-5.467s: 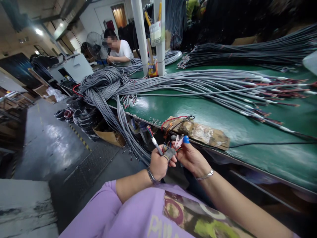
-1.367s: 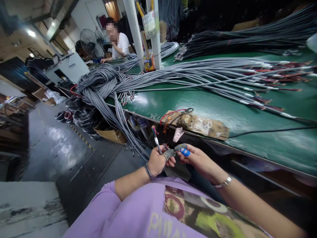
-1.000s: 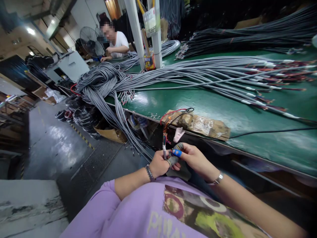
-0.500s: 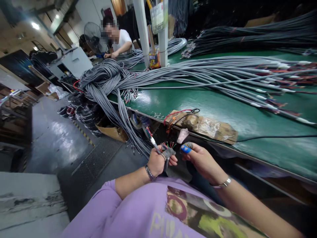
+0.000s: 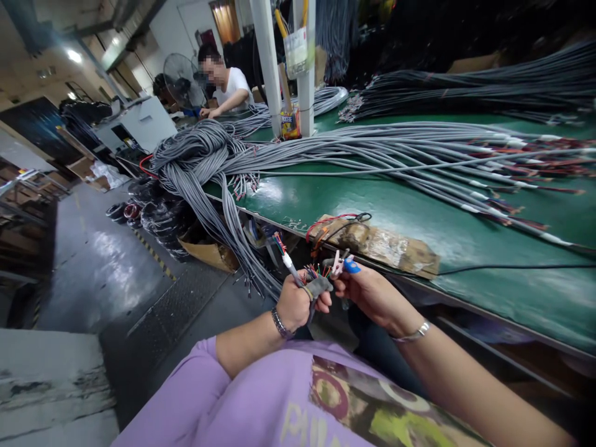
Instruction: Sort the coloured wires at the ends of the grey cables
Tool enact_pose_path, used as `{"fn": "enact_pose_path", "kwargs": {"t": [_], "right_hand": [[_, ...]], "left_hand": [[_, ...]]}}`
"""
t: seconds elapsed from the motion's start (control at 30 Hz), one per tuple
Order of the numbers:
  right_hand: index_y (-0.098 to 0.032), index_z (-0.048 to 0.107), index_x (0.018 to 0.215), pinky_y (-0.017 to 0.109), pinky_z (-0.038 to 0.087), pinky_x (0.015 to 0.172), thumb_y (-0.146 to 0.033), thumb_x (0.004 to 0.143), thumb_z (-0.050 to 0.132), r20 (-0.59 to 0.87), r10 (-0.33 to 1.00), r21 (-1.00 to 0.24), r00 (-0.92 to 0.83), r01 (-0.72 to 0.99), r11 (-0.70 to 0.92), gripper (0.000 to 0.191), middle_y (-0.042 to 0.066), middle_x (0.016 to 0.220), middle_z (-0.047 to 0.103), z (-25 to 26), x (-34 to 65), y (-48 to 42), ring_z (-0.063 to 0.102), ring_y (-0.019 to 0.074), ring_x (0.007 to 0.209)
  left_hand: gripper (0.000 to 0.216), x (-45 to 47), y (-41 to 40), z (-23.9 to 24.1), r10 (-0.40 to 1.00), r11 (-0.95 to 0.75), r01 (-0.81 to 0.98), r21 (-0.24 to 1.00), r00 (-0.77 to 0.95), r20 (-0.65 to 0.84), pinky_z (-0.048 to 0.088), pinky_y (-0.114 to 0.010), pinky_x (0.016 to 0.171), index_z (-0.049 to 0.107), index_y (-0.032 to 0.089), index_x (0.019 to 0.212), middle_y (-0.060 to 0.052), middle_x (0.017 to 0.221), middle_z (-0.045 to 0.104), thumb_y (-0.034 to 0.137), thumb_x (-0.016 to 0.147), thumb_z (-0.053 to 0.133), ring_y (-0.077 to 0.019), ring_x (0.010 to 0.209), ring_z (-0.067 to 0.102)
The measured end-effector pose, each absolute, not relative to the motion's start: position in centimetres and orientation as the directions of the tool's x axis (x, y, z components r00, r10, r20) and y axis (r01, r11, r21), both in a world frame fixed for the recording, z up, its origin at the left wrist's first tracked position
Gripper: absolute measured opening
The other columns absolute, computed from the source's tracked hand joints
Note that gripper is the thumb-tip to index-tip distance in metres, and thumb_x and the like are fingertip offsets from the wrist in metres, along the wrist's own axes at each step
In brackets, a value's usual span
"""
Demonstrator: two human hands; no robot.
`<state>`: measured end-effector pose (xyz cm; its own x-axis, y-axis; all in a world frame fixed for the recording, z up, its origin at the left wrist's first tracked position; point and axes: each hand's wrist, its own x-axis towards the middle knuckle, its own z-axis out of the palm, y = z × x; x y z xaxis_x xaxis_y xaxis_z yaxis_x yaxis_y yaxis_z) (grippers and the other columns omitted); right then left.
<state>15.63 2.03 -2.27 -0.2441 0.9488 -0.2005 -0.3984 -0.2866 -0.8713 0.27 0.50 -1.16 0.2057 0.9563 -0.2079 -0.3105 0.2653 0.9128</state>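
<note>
My left hand point(image 5: 298, 301) is closed round a grey cable point(image 5: 293, 271). Coloured wire ends point(image 5: 319, 270) fan out above its thumb, which wears a grey finger cover. A white-banded cable end with bare coloured wires point(image 5: 279, 242) sticks up past this hand. Close to those wires, my right hand point(image 5: 367, 287) pinches a small pale pink piece point(image 5: 336, 264) between thumb and fingers; its exact kind is unclear. Blue tape wraps the right thumb. The right fingertips are partly hidden.
A green table point(image 5: 410, 205) carries long grey cables point(image 5: 372, 146). A taped cardboard piece point(image 5: 391, 245) with red and black leads lies at its edge. More cables point(image 5: 233, 230) hang off the left side. Another person point(image 5: 228, 87) works at the back.
My right hand has closed on the pale pink piece, which was just above its fingers, and the piece now sits nearer the wire ends. My left hand keeps its hold.
</note>
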Motion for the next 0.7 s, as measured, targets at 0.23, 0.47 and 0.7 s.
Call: {"fn": "enact_pose_path", "kwargs": {"t": [0.23,0.47,0.7], "right_hand": [[-0.020,0.066,0.074,0.030,0.046,0.054,-0.071,0.077,0.054,-0.174,0.974,-0.878,-0.142,-0.425,-0.219,0.052,0.002,0.060,0.057,-2.9,14.7,2.5,0.050,0.0143,0.053],[-0.020,0.069,0.084,0.032,0.053,0.058,-0.064,0.077,0.063,-0.175,0.941,-0.723,-0.291,-0.610,-0.323,0.044,0.004,0.069,0.067,-3.7,15.1,3.6,0.060,0.0167,0.059],[-0.020,0.069,0.086,0.033,0.052,0.060,-0.057,0.075,0.070,-0.172,0.948,-0.660,-0.268,-0.683,-0.312,0.038,0.004,0.069,0.068,-4.2,14.8,3.9,0.064,0.0197,0.065]], "left_hand": [[0.047,1.0,0.2,-1.2,0.967,0.241,-0.275,0.931,0.144,-0.208,0.036,-0.018,0.036,0.058,0.013,0.066,-0.001,0.051,0.061,0.057,0.062,0.076,-0.0091,0.036,0.053],[0.049,0.7,1.0,-0.9,0.907,0.340,-0.265,0.902,0.347,-0.240,0.033,-0.019,0.032,0.059,0.012,0.063,0.001,0.044,0.056,0.056,0.055,0.080,-0.0075,0.031,0.045],[0.050,0.3,2.8,-0.3,0.815,0.433,-0.228,0.872,0.511,-0.271,0.029,-0.019,0.031,0.062,0.011,0.066,0.002,0.043,0.053,0.054,0.050,0.082,-0.0066,0.031,0.042]]}}
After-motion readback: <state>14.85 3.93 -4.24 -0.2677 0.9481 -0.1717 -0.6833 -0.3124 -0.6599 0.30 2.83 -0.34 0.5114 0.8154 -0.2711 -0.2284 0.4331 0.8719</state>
